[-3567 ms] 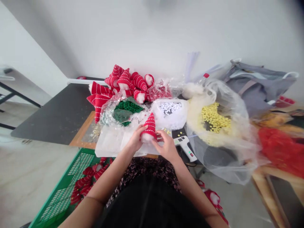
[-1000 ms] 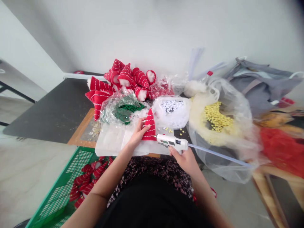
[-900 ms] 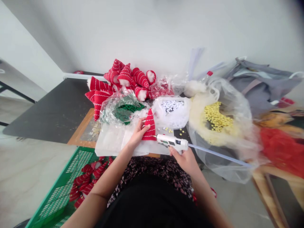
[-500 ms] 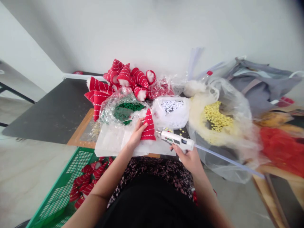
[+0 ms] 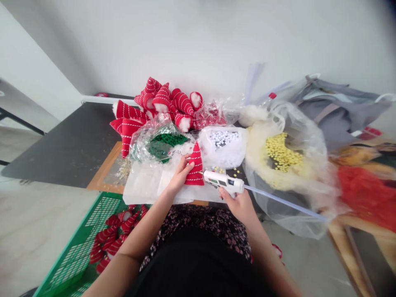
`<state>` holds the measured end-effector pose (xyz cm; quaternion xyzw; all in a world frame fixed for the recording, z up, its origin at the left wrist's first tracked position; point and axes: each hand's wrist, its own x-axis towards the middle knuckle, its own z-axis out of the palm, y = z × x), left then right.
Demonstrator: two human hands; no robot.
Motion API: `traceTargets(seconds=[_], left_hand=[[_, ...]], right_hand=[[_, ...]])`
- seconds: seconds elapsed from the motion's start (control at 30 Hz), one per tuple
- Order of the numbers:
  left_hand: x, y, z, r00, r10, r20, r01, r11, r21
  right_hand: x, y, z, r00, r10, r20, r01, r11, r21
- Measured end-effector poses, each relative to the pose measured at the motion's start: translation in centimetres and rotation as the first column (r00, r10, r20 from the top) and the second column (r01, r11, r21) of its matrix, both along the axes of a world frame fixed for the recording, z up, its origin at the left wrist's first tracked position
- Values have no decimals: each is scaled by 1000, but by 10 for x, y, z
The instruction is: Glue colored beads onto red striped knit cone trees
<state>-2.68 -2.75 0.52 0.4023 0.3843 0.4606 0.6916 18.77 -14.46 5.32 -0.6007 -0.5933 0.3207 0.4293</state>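
My left hand (image 5: pixel 180 176) is closed on the left side of a red fabric cone (image 5: pixel 195 167) with white stitched stripes, its tip pointing away from me. In my right hand (image 5: pixel 239 204) is a white glue gun (image 5: pixel 223 181) with a long clear glue stick (image 5: pixel 287 202) trailing out of its back to the right. The gun's nozzle reaches the lower right part of the cone; whether it touches the fabric I cannot tell. Beneath the cone lies white sheeting (image 5: pixel 144 185). Just behind are bags of green pompoms (image 5: pixel 168 140) and white pompoms (image 5: pixel 224 138).
More red striped cones (image 5: pixel 162 99) are piled at the back. Yellow pompoms (image 5: pixel 283 152) fill a plastic bag on the right, near red netting (image 5: pixel 365 198) and a grey bag (image 5: pixel 331 109). A green crate (image 5: pixel 71 247) with red cones stands below, left.
My right hand has brought the glue gun left, so its nozzle now overlaps the cone. The cone and my left hand have shifted slightly right and toward me.
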Motion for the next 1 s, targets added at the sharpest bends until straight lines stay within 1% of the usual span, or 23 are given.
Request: traceTargets(seconds=[0.17,0.33,0.37,0.43,0.53,0.63,0.83,1.0], left_hand=[[0,-1,4,1000,14,15,-14,999,-35],[-1,-1,7,998,54,14,-52,992,-117],[-2,-1,6,998,56,13,-54,991,-125],[-2,0,6,998,66,11,-64,989,-132],[-2,0,5,997,74,23,-70,990,-123],[-3,-1,5,997,64,49,-58,991,-117],[-3,-1,7,997,57,53,-50,992,-114],[-3,-1,5,997,54,56,-46,991,-123]], right_hand=[[6,-3,-8,999,-5,36,5,1000,11],[16,-4,-16,987,-138,85,131,988,81],[17,-3,-17,986,-144,81,138,987,78],[18,-2,-17,992,-122,42,120,991,53],[17,0,-16,999,-31,-23,31,1000,-1],[16,3,-14,998,36,-55,-36,999,-1],[14,4,-13,995,46,-88,-48,999,-22],[16,4,-18,995,52,-81,-56,998,-42]])
